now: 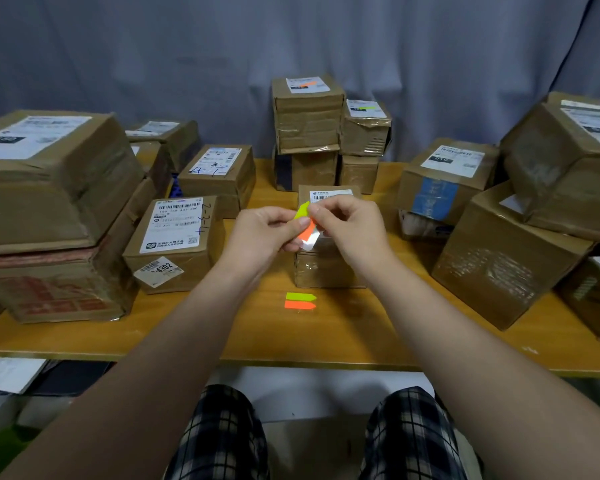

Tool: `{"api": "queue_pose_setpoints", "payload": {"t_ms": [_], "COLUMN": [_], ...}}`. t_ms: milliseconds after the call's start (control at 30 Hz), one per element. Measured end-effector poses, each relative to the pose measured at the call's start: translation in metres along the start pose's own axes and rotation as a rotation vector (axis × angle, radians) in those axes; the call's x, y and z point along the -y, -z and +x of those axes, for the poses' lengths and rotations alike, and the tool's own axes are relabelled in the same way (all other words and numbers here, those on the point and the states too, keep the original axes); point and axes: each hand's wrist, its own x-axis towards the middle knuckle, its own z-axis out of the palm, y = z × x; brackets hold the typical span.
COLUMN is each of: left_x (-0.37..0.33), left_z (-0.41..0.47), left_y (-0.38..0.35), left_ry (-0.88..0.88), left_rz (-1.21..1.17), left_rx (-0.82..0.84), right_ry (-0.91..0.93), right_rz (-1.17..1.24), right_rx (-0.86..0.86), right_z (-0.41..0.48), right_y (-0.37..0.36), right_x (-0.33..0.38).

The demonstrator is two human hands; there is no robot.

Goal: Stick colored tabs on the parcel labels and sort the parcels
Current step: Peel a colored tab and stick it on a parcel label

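The right hand pinches the upper end of a yellow-green tab between thumb and forefinger. The left hand pinches the shiny backing strip, where an orange tab sits just below the green one. Both hands are over a small parcel, in front of its label. Nearer to the person, two loose tabs lie side by side on the wooden table. Other parcels stand at both sides and behind.

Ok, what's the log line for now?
left hand holds tab sheet | right hand pinches green tab | spare tabs on table
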Motion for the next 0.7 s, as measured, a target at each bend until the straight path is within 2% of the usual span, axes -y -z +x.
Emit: {"api": "queue_pose_setpoints", "payload": {"t_ms": [167, 267, 367, 467, 533, 700], "left_x": [0.003, -0.001, -0.004, -0.007, -0.008, -0.010], "left_z": [0.002, 0.003, 0.004, 0.002, 0.001, 0.004], "left_y": [0.004, 0.003, -0.002, -0.006, -0.008, -0.006], "left_ry": [0.068, 0.044, 0.011, 0.064, 0.109, 0.152], "left_rz": [0.022, 0.056, 0.017, -0.153, -0.274, -0.357], "left_rx": [0.058, 0.071, 0.064, 0.072, 0.093, 0.112], "right_ry": [-0.028, 0.006, 0.180, 0.434, 0.516, 0.423], "right_rz": [-0.040, -0.044, -0.089, -0.289, -0.442, -0.487], "right_rx": [0.014, -0.004, -0.051, -0.159, -0.171, -0.029], "right_z": [0.000, 0.001, 0.001, 0.004, 0.007, 0.008], "right_y": [0.003, 0.004, 0.006, 0.010, 0.013, 0.017], "right_x": [0.000, -0.002, -0.007, -0.013, -0.016, -0.016]}}
